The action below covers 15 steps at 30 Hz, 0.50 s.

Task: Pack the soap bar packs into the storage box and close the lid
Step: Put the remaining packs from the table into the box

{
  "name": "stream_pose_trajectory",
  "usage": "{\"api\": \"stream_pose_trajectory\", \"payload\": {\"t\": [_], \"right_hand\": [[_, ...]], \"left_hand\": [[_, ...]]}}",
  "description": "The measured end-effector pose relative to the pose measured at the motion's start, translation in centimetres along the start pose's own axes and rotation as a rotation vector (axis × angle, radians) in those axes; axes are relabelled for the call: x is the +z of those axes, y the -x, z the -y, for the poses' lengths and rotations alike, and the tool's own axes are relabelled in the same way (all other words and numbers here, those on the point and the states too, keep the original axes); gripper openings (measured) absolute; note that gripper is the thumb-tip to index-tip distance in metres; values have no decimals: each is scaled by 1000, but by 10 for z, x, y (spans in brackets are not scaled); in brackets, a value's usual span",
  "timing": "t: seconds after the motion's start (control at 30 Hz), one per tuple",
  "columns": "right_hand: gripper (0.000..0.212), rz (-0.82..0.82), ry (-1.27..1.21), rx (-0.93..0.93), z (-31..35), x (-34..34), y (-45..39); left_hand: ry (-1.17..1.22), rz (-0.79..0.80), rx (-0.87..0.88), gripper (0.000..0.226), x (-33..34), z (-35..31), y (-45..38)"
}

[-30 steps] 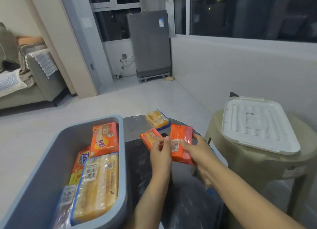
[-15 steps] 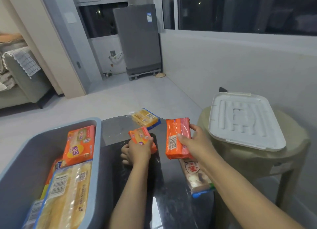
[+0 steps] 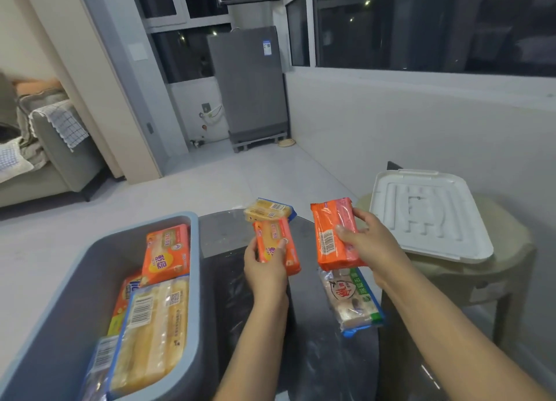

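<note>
The grey storage box (image 3: pixel 90 268) stands open at lower left with several soap packs inside, an orange pack (image 3: pixel 167 254) leaning at its far end. My left hand (image 3: pixel 264 268) grips a small orange soap pack (image 3: pixel 278 241) above the dark round table (image 3: pixel 316 355). My right hand (image 3: pixel 367 244) grips a larger orange pack (image 3: pixel 331 235) held upright. A yellow pack (image 3: pixel 267 212) lies at the table's far edge. A white and green pack (image 3: pixel 352 301) lies flat below my right hand. The white lid (image 3: pixel 427 214) rests on a beige stool (image 3: pixel 505 268) at right.
A grey appliance (image 3: pixel 249 84) stands by the windows at the back. A sofa (image 3: pixel 45 148) with cloths is at far left. A low white wall (image 3: pixel 421 124) runs behind the stool. Pale floor (image 3: pixel 210 190) lies beyond the table.
My left hand has lifted the small orange pack off the table. My right hand still holds the larger orange pack, a little further right of the left hand.
</note>
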State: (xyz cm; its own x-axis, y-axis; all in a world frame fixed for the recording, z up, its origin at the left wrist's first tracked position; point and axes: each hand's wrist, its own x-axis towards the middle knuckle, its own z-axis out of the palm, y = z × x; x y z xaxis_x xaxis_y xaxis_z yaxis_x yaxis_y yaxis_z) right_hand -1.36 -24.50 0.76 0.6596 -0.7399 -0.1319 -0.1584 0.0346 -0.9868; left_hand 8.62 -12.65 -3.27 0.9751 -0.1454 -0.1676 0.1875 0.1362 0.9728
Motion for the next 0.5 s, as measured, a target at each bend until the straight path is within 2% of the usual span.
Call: {"api": "stream_pose_trajectory", "payload": {"t": [0.2,0.37,0.5], "right_hand": [[52,46,-173,-24,30,-9,27],[47,134,-300,-55,54,8,55],[44,229,-288,-80,65,40,76]], "left_hand": [[162,83,24,58,-11,-51,47],[188,169,79,61,-41,-97,72],[145,165,104,62,-86,-128,73]]}}
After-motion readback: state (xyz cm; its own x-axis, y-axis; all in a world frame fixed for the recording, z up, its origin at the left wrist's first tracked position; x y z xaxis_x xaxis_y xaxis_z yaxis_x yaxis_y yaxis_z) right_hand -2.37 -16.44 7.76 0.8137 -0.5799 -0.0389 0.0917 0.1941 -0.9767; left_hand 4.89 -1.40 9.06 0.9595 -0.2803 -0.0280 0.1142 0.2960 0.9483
